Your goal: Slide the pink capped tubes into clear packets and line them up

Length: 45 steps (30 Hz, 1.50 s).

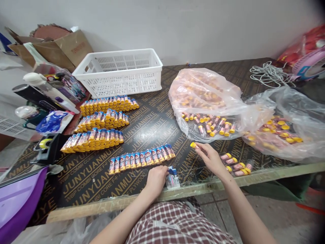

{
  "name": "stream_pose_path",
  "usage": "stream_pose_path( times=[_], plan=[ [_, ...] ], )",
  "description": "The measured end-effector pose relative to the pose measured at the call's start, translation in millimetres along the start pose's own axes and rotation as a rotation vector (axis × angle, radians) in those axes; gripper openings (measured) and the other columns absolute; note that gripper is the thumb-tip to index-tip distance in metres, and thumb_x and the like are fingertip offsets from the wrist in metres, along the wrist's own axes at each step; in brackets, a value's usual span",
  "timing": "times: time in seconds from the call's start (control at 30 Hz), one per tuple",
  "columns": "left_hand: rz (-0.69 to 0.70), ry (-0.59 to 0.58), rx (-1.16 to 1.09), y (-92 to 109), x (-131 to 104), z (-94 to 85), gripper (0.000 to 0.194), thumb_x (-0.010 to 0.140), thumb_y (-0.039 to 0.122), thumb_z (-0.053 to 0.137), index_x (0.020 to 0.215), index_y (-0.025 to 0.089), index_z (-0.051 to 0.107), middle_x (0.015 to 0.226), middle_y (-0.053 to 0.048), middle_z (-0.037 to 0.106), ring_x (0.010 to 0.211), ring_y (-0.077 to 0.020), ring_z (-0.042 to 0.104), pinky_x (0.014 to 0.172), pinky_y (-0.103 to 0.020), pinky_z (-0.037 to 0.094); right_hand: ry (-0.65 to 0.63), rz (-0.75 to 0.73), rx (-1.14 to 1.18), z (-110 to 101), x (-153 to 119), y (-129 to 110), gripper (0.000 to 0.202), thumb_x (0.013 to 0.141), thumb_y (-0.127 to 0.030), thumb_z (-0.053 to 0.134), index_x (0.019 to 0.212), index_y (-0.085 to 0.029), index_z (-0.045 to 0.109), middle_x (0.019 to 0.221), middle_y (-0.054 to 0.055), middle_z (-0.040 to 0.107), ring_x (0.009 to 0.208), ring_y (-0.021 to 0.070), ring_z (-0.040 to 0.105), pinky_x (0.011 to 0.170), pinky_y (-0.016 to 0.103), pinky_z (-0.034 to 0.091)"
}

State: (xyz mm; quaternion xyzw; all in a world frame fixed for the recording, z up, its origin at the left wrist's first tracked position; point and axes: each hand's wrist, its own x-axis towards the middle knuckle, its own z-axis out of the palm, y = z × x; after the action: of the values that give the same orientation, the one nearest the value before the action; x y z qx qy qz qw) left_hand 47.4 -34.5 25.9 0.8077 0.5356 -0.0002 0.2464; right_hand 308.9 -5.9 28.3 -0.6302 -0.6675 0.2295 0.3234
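My right hand [210,158] pinches a small clear tube with a yellow cap [193,144] above the table. Close to the table's front edge, my left hand [156,179] has its fingers closed at the edge of a small stack of printed clear plastic sleeves [173,179]. Beyond the left hand lies a row of sleeved tubes [142,158] with blue and yellow ends, side by side. Several unsleeved yellow-capped tubes [238,166] lie loose to the right of my right forearm.
Piled sleeved tubes [93,139] stand at left, before a white plastic basket [127,81]. Two clear bags, one large [203,88] and one at right [299,115], hold yellow-capped tubes. A tape dispenser [48,149], a purple bin [22,203], coiled cable [270,74] and pink fan [308,64] flank them.
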Motion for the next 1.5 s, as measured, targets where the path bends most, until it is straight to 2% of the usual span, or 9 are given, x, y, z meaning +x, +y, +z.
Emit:
stream_pose_path(
  times=[0.23, 0.4, 0.5, 0.6, 0.77, 0.87, 1.0, 1.2, 1.5],
  plan=[
    [0.017, 0.045, 0.061, -4, -1, 5.4, 0.012, 0.089, 0.02, 0.046, 0.086, 0.019, 0.057, 0.08, -0.004, 0.067, 0.073, -0.0181, 0.062, 0.061, -0.026, 0.038, 0.052, 0.07, 0.195, 7, -1, -35, 0.028, 0.079, -0.036, 0.062, 0.101, -0.02, 0.058, 0.085, 0.002, 0.062, 0.072, 0.017, 0.057, 0.067, 0.029, 0.045],
    [0.112, 0.202, -0.008, -3, -5, 5.1, 0.01, 0.084, 0.016, 0.05, 0.077, 0.018, 0.055, 0.087, -0.006, 0.063, 0.082, -0.0191, 0.057, 0.068, -0.027, 0.04, 0.105, 0.06, 0.218, 11, -2, -45, 0.015, 0.074, -0.031, 0.067, 0.081, -0.019, 0.06, 0.08, 0.001, 0.06, 0.07, 0.0158, 0.055, 0.061, 0.026, 0.043],
    [0.097, 0.224, -0.258, 1, -8, 0.1, 0.009, 0.08, 0.014, 0.052, 0.073, 0.019, 0.053, 0.077, -0.002, 0.06, 0.074, -0.0165, 0.055, 0.066, -0.026, 0.039, 0.089, 0.057, 0.315, 12, -2, -45, 0.014, 0.074, -0.03, 0.067, 0.083, -0.019, 0.063, 0.084, 0.002, 0.06, 0.074, 0.0166, 0.057, 0.065, 0.027, 0.045],
    [-0.006, 0.194, -0.669, 5, -7, -10.7, 0.007, 0.076, 0.015, 0.054, 0.072, 0.019, 0.05, 0.061, 0.004, 0.053, 0.056, -0.011, 0.048, 0.057, -0.022, 0.035, 0.043, 0.113, 0.479, 14, -3, -45, 0.028, 0.077, -0.031, 0.066, 0.103, -0.021, 0.063, 0.095, 0.004, 0.06, 0.085, 0.0181, 0.059, 0.077, 0.031, 0.047],
    [-0.163, 0.253, -1.298, 4, 7, -33.8, 0.031, 0.06, 0.013, 0.069, 0.087, 0.018, 0.054, 0.063, 0.006, 0.059, 0.054, -0.009, 0.052, 0.054, -0.019, 0.038, 0.018, 0.164, 0.837, 18, -3, -61, 0.04, 0.082, -0.031, 0.061, 0.12, -0.031, 0.051, 0.095, 0.0, 0.056, 0.091, 0.0166, 0.06, 0.087, 0.034, 0.047],
    [-0.248, 0.279, -1.505, -1, 16, -43.4, 0.027, 0.056, 0.019, 0.075, 0.079, 0.014, 0.062, 0.065, 0.002, 0.063, 0.056, -0.0089, 0.054, 0.057, -0.02, 0.043, -0.023, 0.142, 1.023, 21, -4, -77, 0.053, 0.083, -0.028, 0.059, 0.131, -0.037, 0.037, 0.088, -0.002, 0.053, 0.084, 0.015, 0.061, 0.079, 0.032, 0.05],
    [-0.326, 0.327, -1.686, -7, 22, -51.2, 0.027, 0.055, 0.033, 0.08, 0.065, 0.012, 0.067, 0.064, 0.0, 0.064, 0.056, -0.0086, 0.055, 0.058, -0.022, 0.047, -0.079, 0.075, 0.963, 29, -8, -91, 0.072, 0.084, -0.026, 0.058, 0.142, -0.038, 0.018, 0.082, -0.003, 0.049, 0.07, 0.0112, 0.054, 0.064, 0.025, 0.049],
    [-0.432, 0.408, -1.747, -13, 23, -54.7, 0.034, 0.044, 0.037, 0.086, 0.058, 0.012, 0.067, 0.056, 0.0, 0.064, 0.05, -0.0075, 0.054, 0.051, -0.018, 0.044, -0.221, 0.023, 0.757, 47, -19, -94, 0.07, 0.086, -0.027, 0.053, 0.145, -0.037, 0.016, 0.088, -0.002, 0.046, 0.073, 0.0107, 0.051, 0.068, 0.025, 0.05],
    [-0.43, 0.422, -1.702, -13, 20, -50.2, 0.038, 0.048, 0.043, 0.083, 0.059, 0.012, 0.066, 0.056, -0.001, 0.063, 0.051, -0.0088, 0.054, 0.053, -0.02, 0.044, -0.148, -0.037, 0.51, 59, -23, -96, 0.083, 0.079, -0.019, 0.06, 0.146, -0.033, 0.013, 0.083, -0.002, 0.053, 0.07, 0.0118, 0.054, 0.071, 0.029, 0.051]
  ],
)
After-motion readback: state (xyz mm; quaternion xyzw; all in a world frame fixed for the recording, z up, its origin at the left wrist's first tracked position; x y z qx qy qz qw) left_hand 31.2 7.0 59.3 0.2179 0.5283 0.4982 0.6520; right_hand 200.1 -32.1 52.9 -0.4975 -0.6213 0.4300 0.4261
